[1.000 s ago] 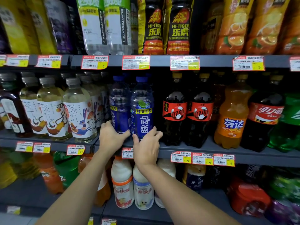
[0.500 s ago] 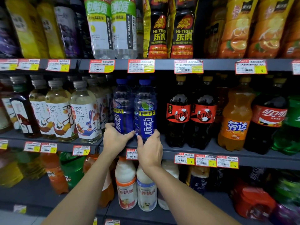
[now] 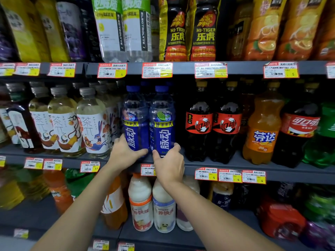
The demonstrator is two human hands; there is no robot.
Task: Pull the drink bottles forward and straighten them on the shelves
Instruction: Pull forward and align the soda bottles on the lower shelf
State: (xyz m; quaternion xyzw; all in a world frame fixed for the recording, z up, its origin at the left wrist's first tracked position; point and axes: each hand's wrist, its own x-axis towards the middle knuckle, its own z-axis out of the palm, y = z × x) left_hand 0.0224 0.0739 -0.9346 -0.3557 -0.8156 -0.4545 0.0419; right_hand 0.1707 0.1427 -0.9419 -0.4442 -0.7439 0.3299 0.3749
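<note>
Grey shelf (image 3: 235, 163) carries 2 blue bottles (image 3: 164, 122).

Retail shop, drinks aisle: grey shelves (image 3: 235, 163) stacked in tiers, packed with facing rows of bottled drinks (image 3: 225, 122), red-and-yellow price tags (image 3: 210, 70) clipped along each shelf edge, from 9 to 3 o'clock.

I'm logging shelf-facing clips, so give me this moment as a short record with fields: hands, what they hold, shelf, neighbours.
left hand: gripping base of left blue bottle
right hand: gripping base of right blue bottle
shelf: middle shelf, both bottles upright, side by side at the front edge
left neighbours: tea bottles
right neighbours: dark cola bottles
</note>
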